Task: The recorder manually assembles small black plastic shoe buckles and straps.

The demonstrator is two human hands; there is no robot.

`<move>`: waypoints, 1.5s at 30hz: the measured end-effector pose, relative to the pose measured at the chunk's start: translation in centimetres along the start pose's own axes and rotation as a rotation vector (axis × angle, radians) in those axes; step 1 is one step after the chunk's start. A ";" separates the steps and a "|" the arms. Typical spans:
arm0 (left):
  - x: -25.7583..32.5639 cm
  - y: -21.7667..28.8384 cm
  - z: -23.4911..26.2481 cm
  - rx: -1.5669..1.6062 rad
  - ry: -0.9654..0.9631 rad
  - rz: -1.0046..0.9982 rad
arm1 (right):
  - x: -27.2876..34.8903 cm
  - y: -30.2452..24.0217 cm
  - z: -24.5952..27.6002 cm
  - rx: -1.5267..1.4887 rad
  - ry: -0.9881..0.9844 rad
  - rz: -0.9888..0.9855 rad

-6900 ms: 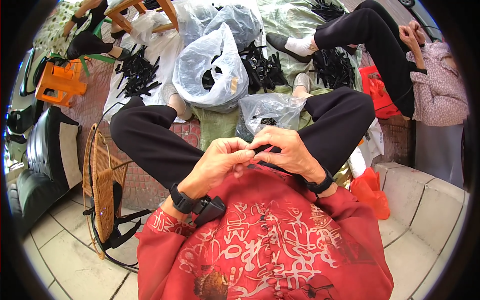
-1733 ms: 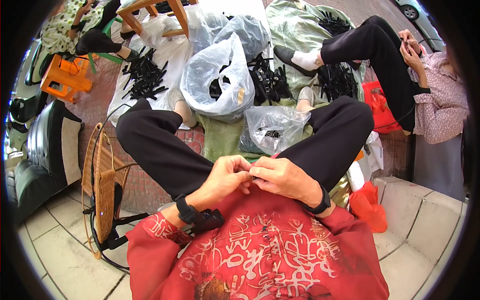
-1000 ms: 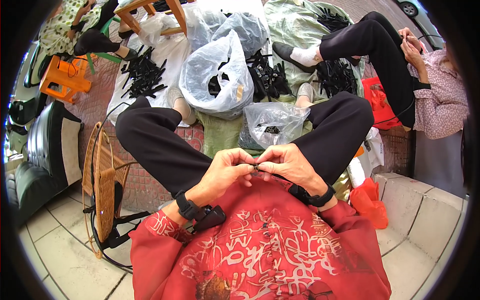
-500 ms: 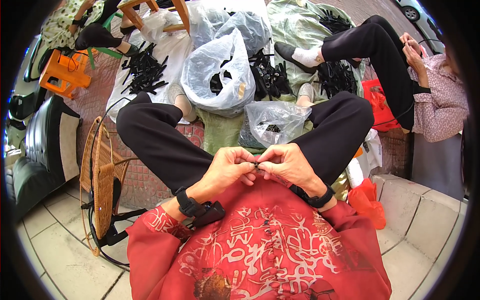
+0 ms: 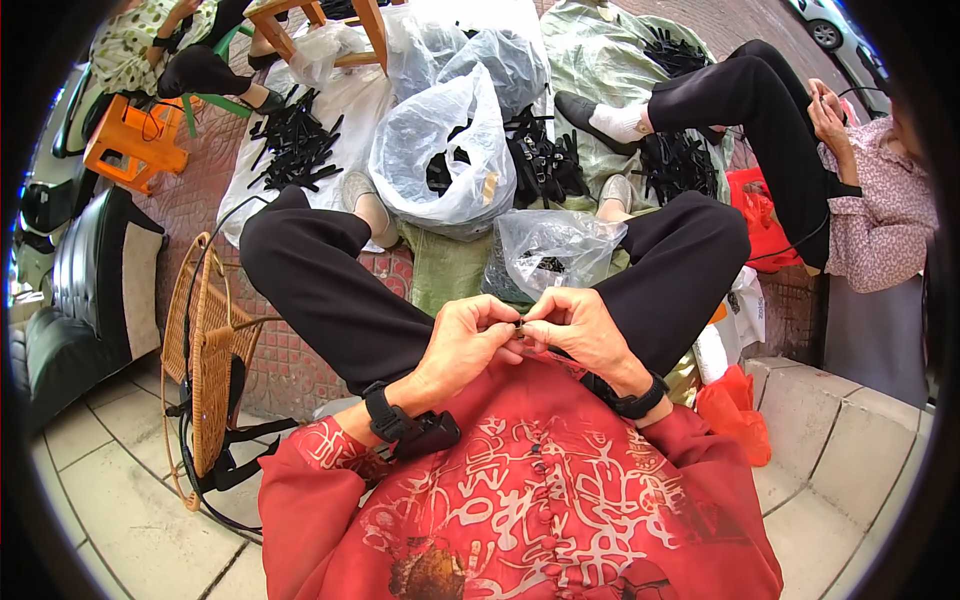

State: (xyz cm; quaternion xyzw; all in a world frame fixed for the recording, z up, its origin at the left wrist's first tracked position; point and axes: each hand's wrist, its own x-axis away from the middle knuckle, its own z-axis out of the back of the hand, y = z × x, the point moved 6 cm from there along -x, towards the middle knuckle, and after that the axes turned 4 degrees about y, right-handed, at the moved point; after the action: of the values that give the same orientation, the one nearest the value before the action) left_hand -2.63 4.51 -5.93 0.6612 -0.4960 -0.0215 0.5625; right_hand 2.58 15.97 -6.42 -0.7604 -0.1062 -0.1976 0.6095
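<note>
The left hand (image 5: pixel 462 338) and the right hand (image 5: pixel 582 330) meet in front of the red shirt (image 5: pixel 525 480). Thumbs and fingers of both hands pinch one small dark piece (image 5: pixel 519 327), which sits between the fingertips; its exact shape is too small to tell. Beyond the hands, a small clear bag (image 5: pixel 575 243) with dark contents stands between the legs. Farther away is a bigger plastic bag (image 5: pixel 440 185), and black straps (image 5: pixel 296 142) lie in a heap to its left.
</note>
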 end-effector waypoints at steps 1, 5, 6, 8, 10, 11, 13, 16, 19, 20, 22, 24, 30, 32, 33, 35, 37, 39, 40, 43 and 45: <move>0.0 0.1 -0.1 -0.001 -0.001 -0.001 | 0.0 -0.1 0.0 0.000 0.001 0.002; -0.2 0.2 0.0 -0.019 0.011 0.014 | 0.3 -1.0 -0.2 -0.003 0.020 0.000; -0.3 0.1 -0.1 -0.021 -0.004 0.034 | 0.5 -1.1 -0.2 0.009 0.042 -0.002; -0.3 0.0 0.0 0.014 -0.039 0.069 | 0.7 -1.0 -0.3 0.014 0.057 0.018; -0.4 -0.2 0.3 0.048 -0.076 0.106 | 0.9 -1.1 -0.2 0.018 0.074 0.038; -0.5 -0.7 0.4 0.063 -0.099 0.182 | 1.0 -1.4 -0.4 0.052 0.041 0.031; -0.5 -1.3 0.5 0.079 -0.121 0.262 | 0.9 -1.3 -0.4 0.082 0.008 0.020; -0.3 -1.5 0.2 0.062 -0.137 0.283 | 0.4 -1.1 -0.4 0.218 -0.047 0.057; -0.6 -1.0 0.1 -0.021 -0.053 0.203 | 0.0 -2.0 -0.5 0.370 -0.019 0.195; -1.0 -0.9 0.3 -0.120 -0.020 0.133 | -0.2 -2.1 -0.4 0.364 0.012 0.223; -1.3 -0.3 0.4 -0.301 0.034 0.029 | -0.3 -2.4 -0.4 0.389 0.056 0.276; -1.4 -0.1 0.3 -0.332 0.071 -0.021 | -0.6 -2.1 -0.3 0.301 0.061 0.209; -1.0 0.2 -0.3 -0.355 0.092 -0.172 | -1.0 -1.4 0.5 0.088 0.036 0.091; -0.7 0.8 -0.5 -0.337 0.090 -0.171 | -1.0 -1.3 0.7 0.042 0.008 0.074; -0.6 0.9 -0.5 -0.152 0.054 -0.090 | -0.9 -1.5 0.7 0.032 -0.005 0.084; -0.3 0.9 -0.3 0.033 0.018 -0.010 | -0.7 -1.6 0.8 0.023 -0.018 0.093; 0.1 0.6 -0.2 0.183 -0.071 0.084 | -0.4 -1.2 0.8 -0.096 -0.037 0.048; 0.2 0.2 0.2 0.238 -0.100 0.132 | -0.2 -1.2 0.7 -0.091 -0.059 0.045; 0.3 -0.1 0.2 0.290 -0.131 0.179 | -0.1 -1.2 0.6 -0.085 -0.080 0.046; 0.5 0.2 0.1 0.310 -0.168 0.223 | 0.1 -1.2 0.7 -0.140 -0.076 0.014; 0.6 0.0 0.1 0.340 -0.188 0.237 | 0.2 -1.2 0.6 -0.188 -0.090 0.003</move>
State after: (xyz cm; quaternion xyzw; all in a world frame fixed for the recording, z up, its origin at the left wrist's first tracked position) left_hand -2.43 4.00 -5.63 0.6789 -0.6168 0.0670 0.3926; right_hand 2.39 16.80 -5.41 -0.8224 -0.1133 -0.1715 0.5305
